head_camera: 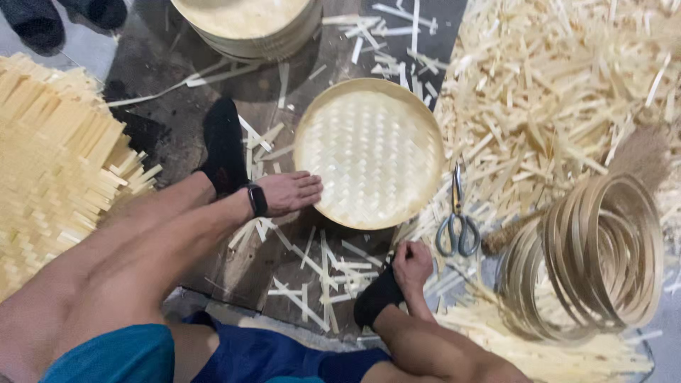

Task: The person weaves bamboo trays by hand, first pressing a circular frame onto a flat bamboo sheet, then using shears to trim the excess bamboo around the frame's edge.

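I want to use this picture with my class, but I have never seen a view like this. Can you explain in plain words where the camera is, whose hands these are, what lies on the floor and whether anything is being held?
The camera sits on the person's head and looks down at their own legs and arms. The left hand, with a dark watch on the wrist, rests flat at the rim of a round woven bamboo tray. The right hand is curled into a fist near a black shoe; whether it holds anything cannot be seen. Beside it lie scissors and a bundle of thin bamboo hoops. Loose bamboo strips cover the floor, and a woven bamboo mat lies at the left.
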